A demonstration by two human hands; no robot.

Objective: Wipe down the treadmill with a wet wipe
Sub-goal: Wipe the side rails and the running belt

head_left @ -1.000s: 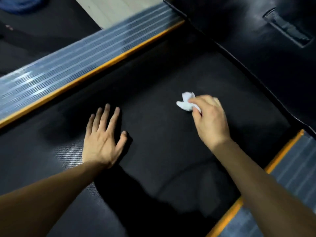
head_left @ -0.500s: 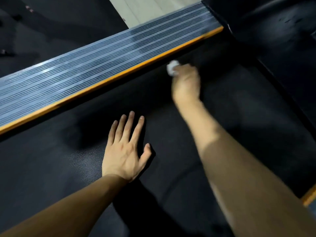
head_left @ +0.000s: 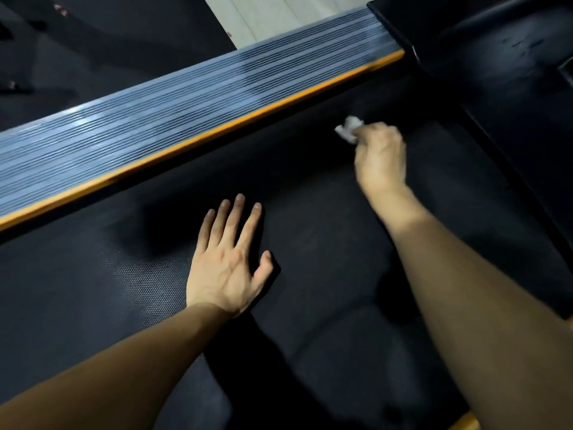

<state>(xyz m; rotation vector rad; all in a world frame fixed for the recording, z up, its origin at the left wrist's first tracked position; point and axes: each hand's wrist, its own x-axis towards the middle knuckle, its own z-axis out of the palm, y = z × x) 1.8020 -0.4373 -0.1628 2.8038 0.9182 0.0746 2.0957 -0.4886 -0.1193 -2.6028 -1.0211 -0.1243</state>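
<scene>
The treadmill's black textured belt (head_left: 310,243) fills the middle of the view. My right hand (head_left: 381,156) is shut on a crumpled white wet wipe (head_left: 348,131) and presses it on the belt near the front, close to the yellow-edged side rail. The hand and wipe are blurred by motion. My left hand (head_left: 228,262) lies flat on the belt with its fingers spread, palm down, holding nothing.
A ribbed grey side rail (head_left: 186,119) with a yellow strip (head_left: 217,131) runs along the belt's left side. The black motor cover (head_left: 511,72) rises at the upper right. A bit of the other yellow rail edge (head_left: 465,422) shows bottom right. Dark floor mat (head_left: 93,41) lies beyond.
My right hand swept the wipe from mid-belt up to the yellow rail edge, then back slightly to the right. The left hand stays flat on the belt. The camera view shifted.
</scene>
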